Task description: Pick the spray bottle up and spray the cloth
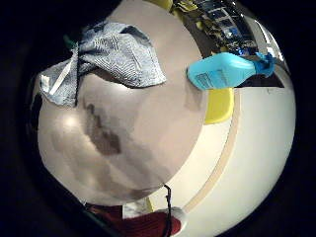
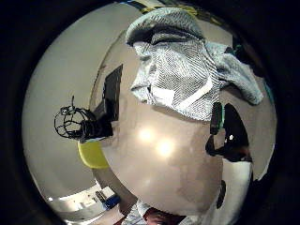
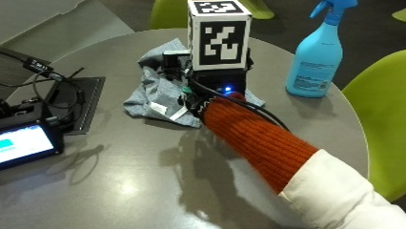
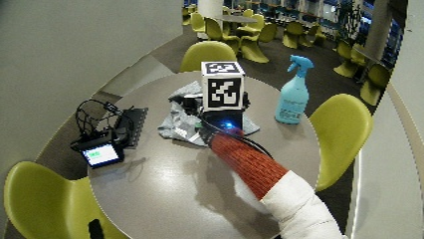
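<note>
Right hand [image 3: 202, 98]: centre frame above grey cloth [image 3: 155, 95]; finger state cannot be told. Blue spray bottle [image 3: 315, 52]: upright, upper right, untouched.

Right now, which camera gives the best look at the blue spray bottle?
The outside view: the spray bottle stands upright on the table, whole and close. The wide outside view shows it smaller, the little finger side palm view shows it at the table's edge, and the thumb side view misses it.

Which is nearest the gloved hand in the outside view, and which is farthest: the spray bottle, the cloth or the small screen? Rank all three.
1. Cloth: crumpled directly beneath the right hand.
2. Spray bottle: upright near the table's far edge.
3. Small screen: at the opposite table edge.
</note>
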Tool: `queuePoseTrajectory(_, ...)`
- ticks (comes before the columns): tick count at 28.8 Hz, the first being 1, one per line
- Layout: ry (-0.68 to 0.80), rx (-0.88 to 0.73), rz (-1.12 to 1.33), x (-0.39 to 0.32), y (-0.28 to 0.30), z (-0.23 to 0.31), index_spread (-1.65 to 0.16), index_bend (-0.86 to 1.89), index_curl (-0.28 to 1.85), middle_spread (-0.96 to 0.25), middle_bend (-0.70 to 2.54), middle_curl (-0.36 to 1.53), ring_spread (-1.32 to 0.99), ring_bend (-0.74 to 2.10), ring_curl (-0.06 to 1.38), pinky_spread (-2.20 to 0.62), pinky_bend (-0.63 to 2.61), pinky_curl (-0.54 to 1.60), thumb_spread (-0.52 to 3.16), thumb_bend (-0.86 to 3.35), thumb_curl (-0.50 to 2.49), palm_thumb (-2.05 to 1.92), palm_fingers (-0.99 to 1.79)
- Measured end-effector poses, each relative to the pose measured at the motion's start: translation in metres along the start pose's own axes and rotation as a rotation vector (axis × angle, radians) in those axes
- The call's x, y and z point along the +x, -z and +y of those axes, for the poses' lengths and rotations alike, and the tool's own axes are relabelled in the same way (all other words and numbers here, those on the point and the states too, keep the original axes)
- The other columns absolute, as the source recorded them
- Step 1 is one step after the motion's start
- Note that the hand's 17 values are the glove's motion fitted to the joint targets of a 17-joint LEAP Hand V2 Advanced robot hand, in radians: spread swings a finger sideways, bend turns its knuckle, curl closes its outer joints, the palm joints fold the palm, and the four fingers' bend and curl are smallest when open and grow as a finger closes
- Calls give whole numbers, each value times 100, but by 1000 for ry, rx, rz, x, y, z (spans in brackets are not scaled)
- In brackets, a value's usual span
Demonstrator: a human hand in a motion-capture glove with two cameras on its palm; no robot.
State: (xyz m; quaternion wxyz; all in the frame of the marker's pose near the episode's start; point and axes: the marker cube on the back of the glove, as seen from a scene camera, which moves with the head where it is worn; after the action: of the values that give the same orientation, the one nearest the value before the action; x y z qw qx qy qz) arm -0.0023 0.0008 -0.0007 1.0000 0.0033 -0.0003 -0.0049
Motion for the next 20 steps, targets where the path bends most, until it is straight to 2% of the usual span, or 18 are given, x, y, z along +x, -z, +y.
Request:
queuePoseTrajectory(5, 27, 22, -24, -3, 3, 4, -9, 20, 17, 4, 40, 16, -3, 41, 19, 2, 25, 15, 53, 51, 19, 75, 76)
queuePoseTrajectory(9, 38, 89, -142, 13, 11, 13, -11, 18, 21, 4, 41, 21, -5, 40, 24, 2, 24, 20, 68, 52, 23, 78, 74)
queuePoseTrajectory(12, 53, 195, -330, 42, 23, 24, -13, 17, 23, 4, 40, 23, -5, 40, 26, 2, 23, 22, 77, 50, 25, 79, 72)
queuePoseTrajectory(15, 55, 341, -622, 83, 38, 36, -14, 18, 25, 4, 39, 26, -6, 39, 27, 2, 22, 24, 84, 50, 28, 80, 73)
queuePoseTrajectory(18, 21, 453, -916, 127, 43, 39, -15, 19, 27, 3, 39, 28, -6, 38, 28, 2, 21, 25, 88, 49, 30, 82, 75)
queuePoseTrajectory(20, -19, 508, -1030, 152, 41, 36, -15, 18, 29, 2, 39, 29, -6, 39, 29, 2, 20, 26, 91, 48, 31, 82, 77)
